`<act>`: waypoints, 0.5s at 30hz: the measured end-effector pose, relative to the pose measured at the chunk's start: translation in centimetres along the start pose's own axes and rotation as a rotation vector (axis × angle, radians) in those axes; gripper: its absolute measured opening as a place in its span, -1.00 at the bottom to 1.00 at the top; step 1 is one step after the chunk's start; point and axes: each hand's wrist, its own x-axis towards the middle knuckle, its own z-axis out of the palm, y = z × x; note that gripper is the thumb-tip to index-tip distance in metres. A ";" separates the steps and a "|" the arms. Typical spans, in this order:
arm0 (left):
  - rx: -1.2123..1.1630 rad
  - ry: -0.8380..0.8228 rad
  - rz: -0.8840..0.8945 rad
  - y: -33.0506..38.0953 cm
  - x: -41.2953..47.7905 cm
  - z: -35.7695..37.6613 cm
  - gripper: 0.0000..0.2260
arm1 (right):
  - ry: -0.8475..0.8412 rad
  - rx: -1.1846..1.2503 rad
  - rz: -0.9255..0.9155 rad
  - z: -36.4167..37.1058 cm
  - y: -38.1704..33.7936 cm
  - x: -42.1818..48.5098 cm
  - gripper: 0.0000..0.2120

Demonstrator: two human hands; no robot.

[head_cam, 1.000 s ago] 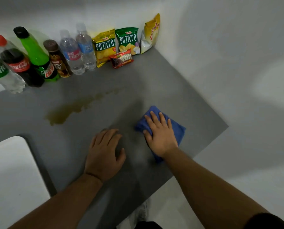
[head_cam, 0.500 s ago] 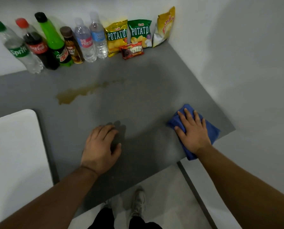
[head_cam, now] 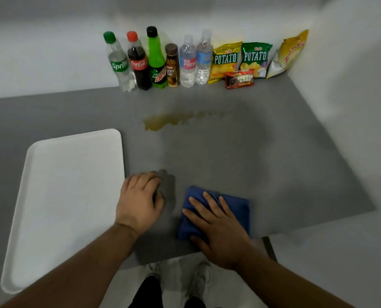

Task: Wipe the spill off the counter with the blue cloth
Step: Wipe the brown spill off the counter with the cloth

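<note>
We are at the start of the wipe, our right hand (head_cam: 218, 232) spread flat on the blue cloth (head_cam: 236, 207) near the tabletop (head_cam: 273, 163) front edge, left hand (head_cam: 138, 203) empty beside it, so next we must push the cloth forward to the brown spill (head_cam: 162, 122)

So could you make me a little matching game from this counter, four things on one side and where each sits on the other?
Things:
1. blue cloth
2. brown spill
3. white tray
4. bottles

Places:
A. in a row against the back wall
B. under the right hand, near the front edge of the counter
C. mid-counter, in front of the bottles
D. beside the left hand, on the counter's left

Pairs: 1-B, 2-C, 3-D, 4-A
</note>
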 end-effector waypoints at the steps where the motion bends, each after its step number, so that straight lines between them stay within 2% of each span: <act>1: 0.010 -0.002 -0.020 -0.6 -0.1 -0.2 -0.68 | -0.016 -0.005 -0.027 0.3 -1.1 0.7 -0.39; 4: 0.005 0.020 -0.057 -2.7 -0.1 -0.8 -0.71 | -0.048 -0.016 -0.098 0.8 -3.9 3.0 -0.37; 8: -0.112 0.073 -0.019 -5.8 0.1 -1.5 -0.72 | -0.055 -0.015 -0.141 1.3 -6.1 5.7 -0.36; 15: -0.167 0.019 -0.040 -10.2 0.6 -2.9 -0.61 | 0.037 -0.029 -0.019 0.3 -6.5 12.7 -0.42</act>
